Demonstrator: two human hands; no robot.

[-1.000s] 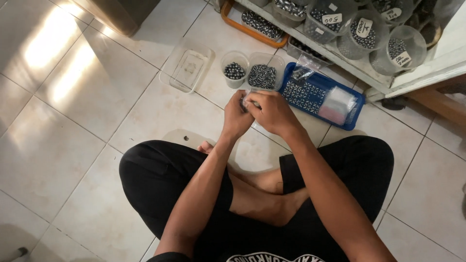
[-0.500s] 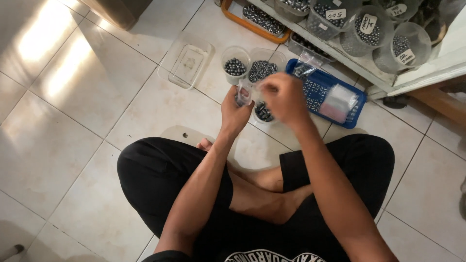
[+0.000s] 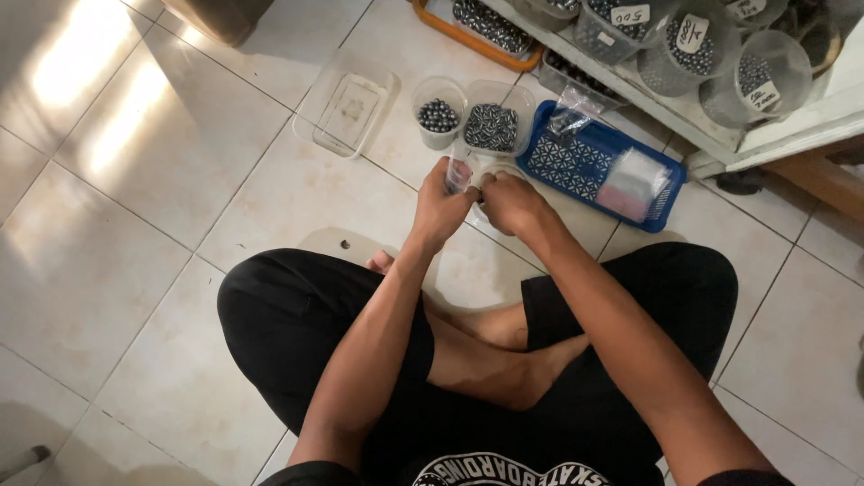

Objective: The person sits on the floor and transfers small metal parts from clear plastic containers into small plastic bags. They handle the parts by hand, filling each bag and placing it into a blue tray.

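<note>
Bag: a small clear plastic one, pinched upright between thumb and fingers of my left hand. Its mouth faces up and toward the tubs; its long axis runs roughly vertical, tilted slightly away from me. I hold it just above the floor tiles, directly ahead of my crossed legs.

My right hand sits just beside the bag on its right, fingers curled in and pressed together at the bag's edge. Whether they pinch the plastic or some small item I cannot tell; the fingertips are hidden behind the knuckles. Both hands are nearly touching, with the bag between them. The left carries it; the right is the free working hand.

Just beyond the hands stand two clear tubs. The round tub lies up and to the left and holds dark balls. The square tub lies straight ahead of the bag mouth and holds smaller grey pieces. It is the nearer source, within short reach of my right hand.

Right of it lies a blue basket with clear packets inside. Left lies an empty clear tray. A shelf with more filled tubs stands behind.
</note>
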